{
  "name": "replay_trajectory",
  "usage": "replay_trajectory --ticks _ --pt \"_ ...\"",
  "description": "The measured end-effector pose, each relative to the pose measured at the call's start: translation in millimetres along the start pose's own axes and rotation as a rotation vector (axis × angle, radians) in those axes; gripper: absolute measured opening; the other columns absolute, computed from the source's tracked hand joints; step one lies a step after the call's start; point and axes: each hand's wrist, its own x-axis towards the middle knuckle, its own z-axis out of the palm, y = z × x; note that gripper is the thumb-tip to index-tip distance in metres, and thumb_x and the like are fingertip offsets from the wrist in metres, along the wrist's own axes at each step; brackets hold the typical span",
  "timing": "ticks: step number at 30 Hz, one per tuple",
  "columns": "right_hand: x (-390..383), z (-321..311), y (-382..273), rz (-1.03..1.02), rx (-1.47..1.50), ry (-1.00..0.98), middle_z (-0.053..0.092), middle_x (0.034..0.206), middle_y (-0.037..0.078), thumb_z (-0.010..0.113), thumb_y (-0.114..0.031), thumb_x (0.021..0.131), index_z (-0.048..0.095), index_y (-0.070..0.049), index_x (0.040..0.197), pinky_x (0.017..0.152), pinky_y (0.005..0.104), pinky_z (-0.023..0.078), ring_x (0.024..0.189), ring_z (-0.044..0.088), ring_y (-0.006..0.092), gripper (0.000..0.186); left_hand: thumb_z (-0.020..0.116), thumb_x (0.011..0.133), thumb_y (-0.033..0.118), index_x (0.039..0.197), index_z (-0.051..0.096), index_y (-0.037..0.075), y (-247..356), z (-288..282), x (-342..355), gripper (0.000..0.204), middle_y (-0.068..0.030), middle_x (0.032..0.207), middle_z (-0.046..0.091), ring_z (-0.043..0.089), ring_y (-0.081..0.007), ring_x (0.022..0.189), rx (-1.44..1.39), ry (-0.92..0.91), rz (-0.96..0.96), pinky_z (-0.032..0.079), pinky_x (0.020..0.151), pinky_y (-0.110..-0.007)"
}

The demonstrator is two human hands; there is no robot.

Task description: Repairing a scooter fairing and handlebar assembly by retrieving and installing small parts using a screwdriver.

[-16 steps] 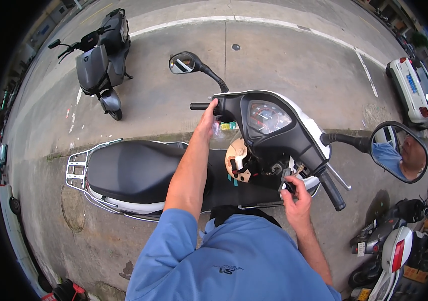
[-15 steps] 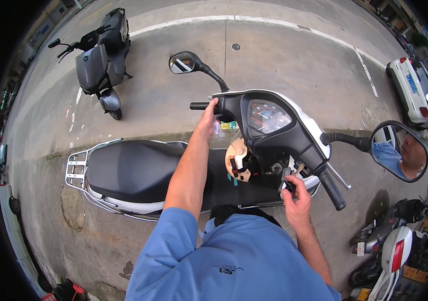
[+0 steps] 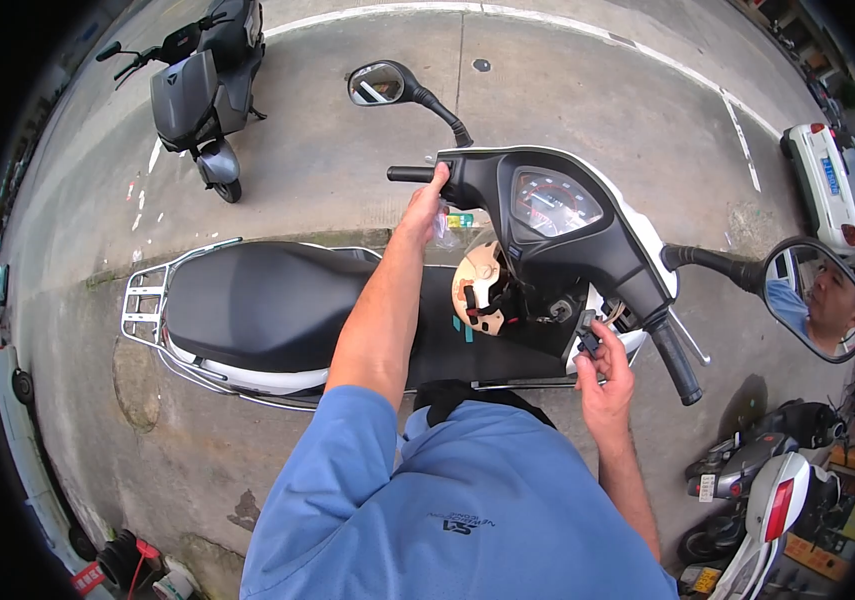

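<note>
My left hand (image 3: 425,205) is closed around the left end of the handlebar (image 3: 411,174) of a white-and-black scooter, beside the switch housing. Between the thumb and fingers of my right hand (image 3: 607,385) is a small black-and-grey part (image 3: 588,338), held just left of the right grip (image 3: 674,357) near some loose pale wires (image 3: 618,313). The speedometer (image 3: 554,200) sits between the two grips. A cream helmet (image 3: 479,295) rests below it on the dark footboard, right of the black seat (image 3: 262,315). A small green-and-yellow packet hangs behind my left hand, partly hidden.
A grey scooter (image 3: 187,110) stands at upper left, a white car (image 3: 827,190) at upper right, and parked scooters (image 3: 782,500) at lower right. The right mirror (image 3: 814,298) juts outward, reflecting a person. A white vehicle (image 3: 32,460) lines the left rim. Concrete pavement (image 3: 597,110) surrounds the scooter.
The scene has shifted up and slightly right in the picture. My hands stay in about the same places on and beside the handlebar; the part in my right hand shows more clearly.
</note>
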Motion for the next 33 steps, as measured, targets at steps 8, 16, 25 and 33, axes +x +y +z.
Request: replay_trajectory --ticks 8,16,25,33 --pt "-10.8 3.9 0.0 0.058 0.029 0.003 0.062 0.094 0.007 0.056 0.006 0.088 0.048 -0.005 0.136 0.056 0.0205 0.046 0.066 0.055 0.0057 0.050 0.060 0.085 0.062 0.115 0.062 0.003 -17.5 -8.4 -12.9 0.066 -0.0094 0.101 0.065 0.044 -0.0112 0.060 -0.087 -0.066 -0.012 0.036 0.053 -0.029" --pt "-38.7 -2.6 22.8 0.022 0.112 0.116 0.061 0.093 0.008 0.050 0.004 0.092 0.041 0.000 0.138 0.054 0.0188 0.043 0.070 0.053 0.0046 0.046 0.053 0.093 0.047 0.133 0.051 0.000 -113.4 -76.4 -63.7 0.062 -0.0147 0.120 0.064 0.045 -0.0132 0.066 0.066 -0.024 -0.138 0.039 0.059 -0.029" --pt "-45.2 34.0 36.4 0.222 0.092 -0.384 0.061 0.084 0.005 0.052 -0.001 0.094 0.053 0.001 0.120 0.057 0.0196 0.044 0.063 0.052 0.0059 0.027 0.065 0.087 0.034 0.098 0.068 -0.002 -254.8 -149.6 -223.4 0.037 -0.0122 0.084 0.070 0.064 -0.0204 0.074 0.197 0.298 -0.333 0.049 0.067 -0.037" --pt "-41.4 76.0 71.9 0.187 -0.029 -0.982 0.061 0.081 0.006 0.052 0.000 0.092 0.056 0.004 0.114 0.057 0.0196 0.044 0.062 0.052 0.0067 0.023 0.064 0.083 0.044 0.091 0.071 0.003 -350.6 -209.9 -403.1 0.042 -0.0110 0.088 0.072 0.068 -0.0223 0.081 0.084 1.001 -0.343 0.052 0.076 -0.036"
